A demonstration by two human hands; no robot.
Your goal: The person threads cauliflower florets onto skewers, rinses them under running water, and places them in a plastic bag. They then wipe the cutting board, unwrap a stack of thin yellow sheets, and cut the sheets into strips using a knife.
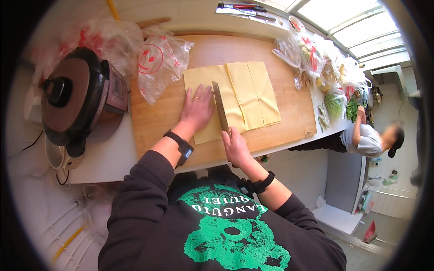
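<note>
A stack of thin, pale yellow sheets (pixel 251 96), possibly tofu skin or dough, lies on a large wooden board (pixel 291 111). Two lengthwise lines divide its right part into strips, with raised, wavy edges along them. Flat on the left part rests my left hand (pixel 198 107), fingers slightly apart, a ring on one of them. My right hand (pixel 236 145) grips the handle of a broad kitchen knife (pixel 221 106). Its blade stands on edge across the sheets, just right of my left fingers. The contact under the blade is hidden.
An electric pressure cooker (pixel 71 98) stands left of the board. A clear plastic bag (pixel 162 64) overlaps its upper left corner. Bagged vegetables (pixel 334 105) and ginger (pixel 323 117) line the right side. Knives (pixel 245 11) lie by the window. Another person (pixel 368 137) stands at right.
</note>
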